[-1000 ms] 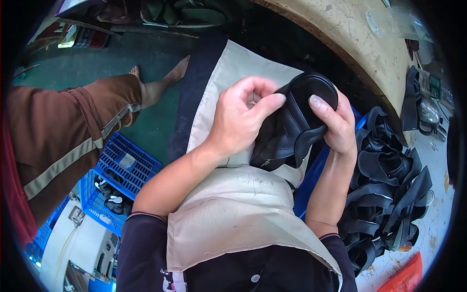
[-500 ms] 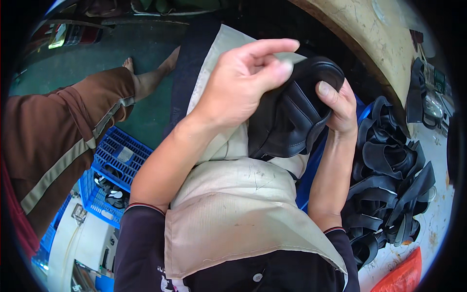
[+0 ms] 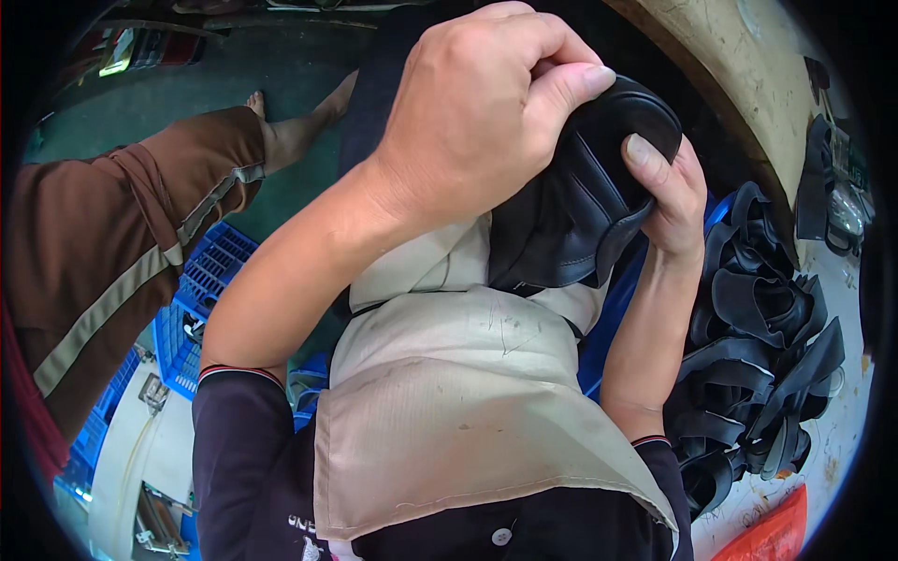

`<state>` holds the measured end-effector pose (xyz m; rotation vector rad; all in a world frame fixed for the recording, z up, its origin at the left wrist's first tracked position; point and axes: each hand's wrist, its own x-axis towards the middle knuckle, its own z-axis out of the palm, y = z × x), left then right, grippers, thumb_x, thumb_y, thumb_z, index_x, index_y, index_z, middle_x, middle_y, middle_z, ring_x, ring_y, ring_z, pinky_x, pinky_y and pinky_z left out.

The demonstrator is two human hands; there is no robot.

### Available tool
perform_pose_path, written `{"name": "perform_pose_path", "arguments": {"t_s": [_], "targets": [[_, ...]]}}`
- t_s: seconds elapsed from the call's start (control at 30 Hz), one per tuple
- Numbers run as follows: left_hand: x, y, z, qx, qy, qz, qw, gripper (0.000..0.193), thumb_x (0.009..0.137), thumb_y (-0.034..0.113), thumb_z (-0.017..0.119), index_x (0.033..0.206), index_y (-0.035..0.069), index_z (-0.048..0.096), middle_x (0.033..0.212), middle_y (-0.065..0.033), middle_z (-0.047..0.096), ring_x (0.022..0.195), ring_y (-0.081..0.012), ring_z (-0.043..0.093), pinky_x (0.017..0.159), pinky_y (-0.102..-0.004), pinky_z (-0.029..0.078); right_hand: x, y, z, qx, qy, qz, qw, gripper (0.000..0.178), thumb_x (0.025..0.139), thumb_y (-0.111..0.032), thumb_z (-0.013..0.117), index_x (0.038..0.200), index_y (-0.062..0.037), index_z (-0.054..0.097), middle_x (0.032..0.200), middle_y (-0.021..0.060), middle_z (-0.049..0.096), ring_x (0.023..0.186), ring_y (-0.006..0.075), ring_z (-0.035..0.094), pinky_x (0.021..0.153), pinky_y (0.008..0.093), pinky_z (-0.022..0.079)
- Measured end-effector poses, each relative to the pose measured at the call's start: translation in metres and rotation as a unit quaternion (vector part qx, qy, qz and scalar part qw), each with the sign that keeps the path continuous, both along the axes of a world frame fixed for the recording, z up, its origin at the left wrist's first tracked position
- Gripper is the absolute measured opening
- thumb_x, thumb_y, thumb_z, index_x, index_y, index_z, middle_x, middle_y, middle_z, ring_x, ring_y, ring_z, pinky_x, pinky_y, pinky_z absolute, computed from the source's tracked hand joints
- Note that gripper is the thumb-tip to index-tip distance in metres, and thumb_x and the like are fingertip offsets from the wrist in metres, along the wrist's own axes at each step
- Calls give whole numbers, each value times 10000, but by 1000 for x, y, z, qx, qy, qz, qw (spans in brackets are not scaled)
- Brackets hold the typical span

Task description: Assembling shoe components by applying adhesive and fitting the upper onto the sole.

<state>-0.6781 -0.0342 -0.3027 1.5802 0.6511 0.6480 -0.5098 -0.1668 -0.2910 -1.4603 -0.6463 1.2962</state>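
A black leather shoe upper (image 3: 585,201) with stitched seams is held over my lap, its rounded end raised. My right hand (image 3: 672,192) grips it from the right, thumb pressed on the face and fingers behind. At the upper edge of the rounded end, my left hand (image 3: 477,117) is closed in a pinch, thumb against bent fingers. The fingertips meet at the rim of the upper; the far side of that pinch is hidden. Under the upper lies my beige apron (image 3: 449,374).
A pile of black shoe uppers (image 3: 748,327) lies on a white surface at right, near a red plastic bag (image 3: 767,528). A pale curved table edge (image 3: 702,47) runs along the upper right. Another person's brown-clad leg (image 3: 131,206) and blue crates (image 3: 210,271) are at left.
My left hand has moved up and right and closed its fingertips at the upper's rim; its index finger was stretched out before. The upper and right hand have shifted slightly up and right.
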Motion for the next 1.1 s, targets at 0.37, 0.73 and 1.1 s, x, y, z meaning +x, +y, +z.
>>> {"name": "perform_pose_path", "arguments": {"t_s": [0.37, 0.73, 1.1], "targets": [[5, 18, -12, -47, 111, -89, 989, 341, 1012, 185, 594, 740, -16, 641, 641, -54, 581, 562, -150, 461, 545, -289, 420, -18, 13, 3, -3, -38, 5, 999, 371, 916, -145, 647, 1223, 62, 655, 1015, 102, 723, 838, 163, 658, 793, 247, 525], [34, 9, -84, -229, 8, -74, 971, 422, 1007, 314, 624, 770, -18, 731, 632, -9, 608, 617, -82, 523, 568, -230, 445, -22, 2, -28, -36, 28, -20, 999, 368, 930, -179, 645, 1198, 72, 651, 992, 113, 719, 787, 167, 662, 741, 242, 532], [16, -24, -67, -289, -16, -38, 956, 472, 1052, 373, 586, 906, -33, 776, 739, -38, 691, 659, -62, 564, 599, -209, 454, -6, -17, -35, -24, 98, -26, 995, 412, 946, -224, 629, 1243, 62, 627, 997, 132, 724, 794, 198, 698, 731, 278, 567]]}}
